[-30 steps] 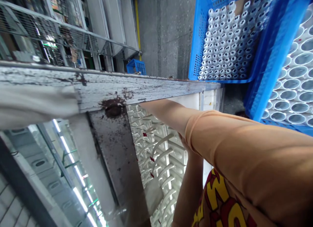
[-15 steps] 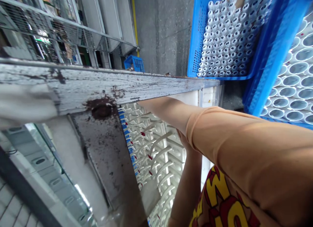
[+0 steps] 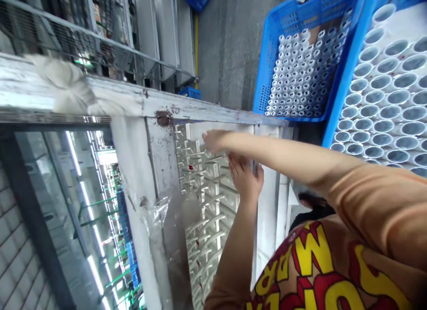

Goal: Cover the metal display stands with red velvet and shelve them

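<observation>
Rows of white curved plastic pieces (image 3: 210, 203), a few with small red bits, lie packed beyond a worn white-painted frame (image 3: 163, 167). My left hand (image 3: 247, 179) is at their right edge, beside a pale panel (image 3: 268, 203). Its fingers are stretched out and its thumb stands apart; I see nothing held in it. Above and to the left of it, my right hand (image 3: 215, 142) reaches over the upper rows. Motion blurs its fingers, so what it touches or holds cannot be made out.
A blue crate (image 3: 262, 78) of small white tubes stands at upper right. Beside it, another blue crate (image 3: 348, 65) holds wide white tubes (image 3: 380, 110). A white-painted beam (image 3: 207, 107) crosses the view, wrapped with pale cloth (image 3: 70, 85). Wire-mesh shelving (image 3: 110, 43) stands at upper left.
The view has shifted, bringing both hands out from behind the beam and arm. My right hand now shows, blurred, over the white pieces; my left hand shows with fingers stretched.
</observation>
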Motion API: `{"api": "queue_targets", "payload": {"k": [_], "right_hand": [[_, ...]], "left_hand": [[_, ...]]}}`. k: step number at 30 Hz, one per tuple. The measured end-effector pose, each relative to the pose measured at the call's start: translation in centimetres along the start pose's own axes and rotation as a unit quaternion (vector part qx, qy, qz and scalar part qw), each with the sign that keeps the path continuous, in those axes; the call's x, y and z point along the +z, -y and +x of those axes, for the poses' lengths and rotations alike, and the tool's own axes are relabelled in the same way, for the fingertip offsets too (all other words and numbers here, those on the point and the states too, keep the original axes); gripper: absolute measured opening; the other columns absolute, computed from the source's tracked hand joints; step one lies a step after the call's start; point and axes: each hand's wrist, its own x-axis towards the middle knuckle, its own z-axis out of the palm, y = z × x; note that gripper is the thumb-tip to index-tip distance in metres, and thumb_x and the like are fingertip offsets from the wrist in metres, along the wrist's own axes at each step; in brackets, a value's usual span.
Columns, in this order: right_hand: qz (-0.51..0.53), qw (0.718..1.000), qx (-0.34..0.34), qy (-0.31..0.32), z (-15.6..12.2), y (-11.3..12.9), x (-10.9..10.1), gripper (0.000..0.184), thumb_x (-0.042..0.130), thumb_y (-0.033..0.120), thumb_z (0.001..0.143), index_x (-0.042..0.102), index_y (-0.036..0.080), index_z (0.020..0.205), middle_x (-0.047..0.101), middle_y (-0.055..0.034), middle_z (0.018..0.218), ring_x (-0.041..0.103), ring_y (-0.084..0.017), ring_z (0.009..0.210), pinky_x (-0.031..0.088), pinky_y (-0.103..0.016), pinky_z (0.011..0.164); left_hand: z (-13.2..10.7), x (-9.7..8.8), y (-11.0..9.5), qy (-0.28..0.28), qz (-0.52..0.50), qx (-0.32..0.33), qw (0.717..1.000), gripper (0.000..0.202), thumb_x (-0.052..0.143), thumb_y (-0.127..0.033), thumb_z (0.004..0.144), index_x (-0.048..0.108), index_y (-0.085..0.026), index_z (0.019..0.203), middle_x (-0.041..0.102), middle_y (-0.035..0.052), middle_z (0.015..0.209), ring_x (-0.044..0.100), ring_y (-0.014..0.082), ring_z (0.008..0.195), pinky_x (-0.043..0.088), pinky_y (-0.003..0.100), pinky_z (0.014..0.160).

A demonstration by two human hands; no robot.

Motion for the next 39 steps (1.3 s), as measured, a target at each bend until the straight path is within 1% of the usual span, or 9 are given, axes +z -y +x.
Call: {"api": "queue_targets", "payload": {"k": [4,8,17,23,28,31,33,36,39], "right_hand": [[-0.015,1.000,0.001,-0.015,-4.9,-1.4,0.2,0.038,0.057,0.013,0.079,0.058,0.009,0.116,0.065,-0.0164,0.107,0.063,-0.026,0.094,0.049,-0.033,0.077],[-0.017,0.997,0.009,-0.069,-7.7,-2.2,0.5,0.037,0.051,0.011,0.076,0.060,0.010,0.112,0.066,-0.0165,0.101,0.060,-0.028,0.098,0.044,-0.034,0.080],[-0.005,0.997,0.016,-0.069,-6.6,-2.8,-0.1,0.032,0.053,0.013,0.070,0.068,0.013,0.098,0.069,-0.0104,0.089,0.061,-0.021,0.082,0.040,-0.026,0.070],[0.006,0.998,0.014,-0.064,-6.2,-3.2,-0.1,0.029,0.048,0.011,0.072,0.069,0.013,0.091,0.071,-0.0085,0.086,0.063,-0.019,0.078,0.041,-0.025,0.067],[-0.012,0.996,-0.012,-0.092,-7.8,-2.8,0.1,0.045,0.046,0.007,0.071,0.063,0.007,0.112,0.070,-0.0128,0.100,0.062,-0.021,0.091,0.045,-0.028,0.082],[-0.042,0.990,-0.032,-0.128,-10.8,-2.8,0.6,0.051,0.049,0.009,0.068,0.059,0.002,0.117,0.064,-0.0188,0.112,0.055,-0.027,0.109,0.039,-0.035,0.097],[-0.056,0.987,-0.041,-0.146,-12.9,-3.0,1.1,0.056,0.048,0.008,0.066,0.057,0.002,0.120,0.061,-0.0189,0.118,0.048,-0.028,0.119,0.033,-0.038,0.105],[-0.071,0.983,-0.035,-0.166,-14.7,-3.2,1.6,0.070,0.047,0.006,0.062,0.046,0.000,0.132,0.053,-0.0187,0.132,0.038,-0.027,0.128,0.027,-0.040,0.110],[-0.083,0.980,-0.020,-0.178,-14.3,-3.1,1.9,0.073,0.048,0.009,0.067,0.038,0.001,0.139,0.046,-0.0173,0.140,0.031,-0.030,0.133,0.025,-0.044,0.108]], "left_hand": [[-0.2,0.5,0.1,0.016,0.044,-0.014,0.999,0.066,0.059,-0.042,0.079,0.045,0.000,0.127,0.041,0.0339,0.136,0.030,0.0437,0.135,0.032,0.056,0.107],[-0.4,0.5,-0.1,0.027,0.055,-0.027,0.998,0.066,0.056,-0.042,0.081,0.043,0.001,0.130,0.038,0.0332,0.139,0.028,0.0420,0.137,0.033,0.055,0.107],[-0.6,0.3,-0.4,0.011,0.033,-0.039,0.999,0.063,0.059,-0.034,0.079,0.043,-0.006,0.134,0.031,0.0264,0.147,0.019,0.0356,0.142,0.030,0.049,0.112],[-0.5,0.2,-0.6,0.033,0.019,-0.051,0.998,0.066,0.058,-0.034,0.081,0.038,-0.007,0.138,0.026,0.0254,0.150,0.017,0.0351,0.143,0.027,0.049,0.114],[-0.9,-0.9,-1.2,0.074,0.003,-0.060,0.995,0.069,0.057,-0.029,0.081,0.033,-0.003,0.140,0.020,0.0263,0.152,0.009,0.0348,0.144,0.019,0.051,0.116],[-2.1,-2.0,-1.3,0.074,-0.016,-0.090,0.993,0.077,0.054,-0.029,0.082,0.021,-0.002,0.145,0.014,0.0252,0.154,0.006,0.0323,0.145,0.017,0.050,0.117],[-3.0,-2.5,-1.0,0.072,-0.029,-0.108,0.991,0.080,0.052,-0.034,0.085,0.014,-0.002,0.147,0.015,0.0238,0.155,0.010,0.0302,0.145,0.020,0.048,0.116],[-3.9,-2.8,-0.5,0.078,-0.040,-0.106,0.990,0.077,0.048,-0.039,0.087,0.015,-0.004,0.147,0.020,0.0218,0.154,0.017,0.0293,0.144,0.024,0.047,0.115],[-4.1,-2.5,-0.3,0.073,-0.029,-0.101,0.992,0.077,0.050,-0.039,0.086,0.018,-0.005,0.147,0.021,0.0207,0.154,0.018,0.0295,0.143,0.024,0.047,0.115]]}}
